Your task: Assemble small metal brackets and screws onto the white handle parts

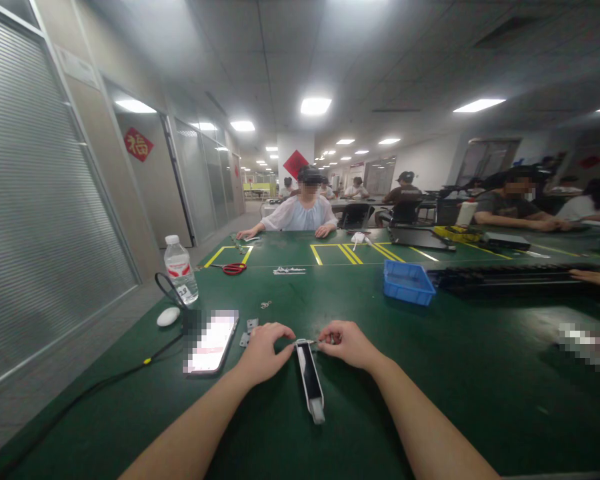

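Observation:
A long narrow grey part with a dark face [310,380] lies on the green table [430,373], pointing toward me. My left hand [264,349] is closed in a pinch at the left side of its far end. My right hand [345,343] is closed on the right side of that end and pinches something small and thin that I cannot make out. Small grey metal brackets [249,331] lie just left of my left hand.
A phone [213,348] with a black cable, a white oval object [169,316] and a water bottle [181,268] stand at left. Red scissors [234,268] and a blue bin [408,281] lie further back. A person sits opposite; other people work at right.

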The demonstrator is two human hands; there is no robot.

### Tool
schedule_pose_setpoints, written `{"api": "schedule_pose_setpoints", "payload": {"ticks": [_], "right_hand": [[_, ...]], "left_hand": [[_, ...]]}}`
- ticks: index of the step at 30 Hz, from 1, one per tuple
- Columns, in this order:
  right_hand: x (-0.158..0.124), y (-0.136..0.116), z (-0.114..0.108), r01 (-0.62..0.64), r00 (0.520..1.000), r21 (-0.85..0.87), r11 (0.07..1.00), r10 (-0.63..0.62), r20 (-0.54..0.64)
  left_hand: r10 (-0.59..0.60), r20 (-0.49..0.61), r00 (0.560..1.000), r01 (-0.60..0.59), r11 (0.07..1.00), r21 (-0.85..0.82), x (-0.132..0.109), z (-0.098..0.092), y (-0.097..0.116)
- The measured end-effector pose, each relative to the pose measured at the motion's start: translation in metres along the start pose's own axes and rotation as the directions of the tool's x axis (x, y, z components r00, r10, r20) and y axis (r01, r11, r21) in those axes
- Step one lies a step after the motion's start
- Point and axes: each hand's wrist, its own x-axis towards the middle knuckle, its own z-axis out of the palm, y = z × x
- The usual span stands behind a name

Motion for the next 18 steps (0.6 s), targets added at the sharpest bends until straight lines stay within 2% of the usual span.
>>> {"api": "schedule_pose_setpoints", "payload": {"ticks": [4, 13, 18], "right_hand": [[-0.0002, -0.0009, 0.0001, -0.038, 0.999, 0.037, 0.999, 0.038, 0.018], [0.0019, -0.0080, 0.0044, -0.065, 0.998, 0.021, 0.998, 0.065, -0.025], [0.0016, -0.0057, 0.0077, -0.072, 0.997, 0.029, 0.997, 0.072, -0.004]], "left_hand": [[-0.006, 0.043, 0.999, 0.006, 1.000, 0.015, -0.0014, 0.0006, 0.0014], [-0.097, 0.053, 0.994, 0.098, 0.995, -0.023, 0.0011, 0.0068, -0.0039], [-0.128, 0.064, 0.990, 0.130, 0.991, -0.031, 0.0021, 0.0059, -0.0023]]}}
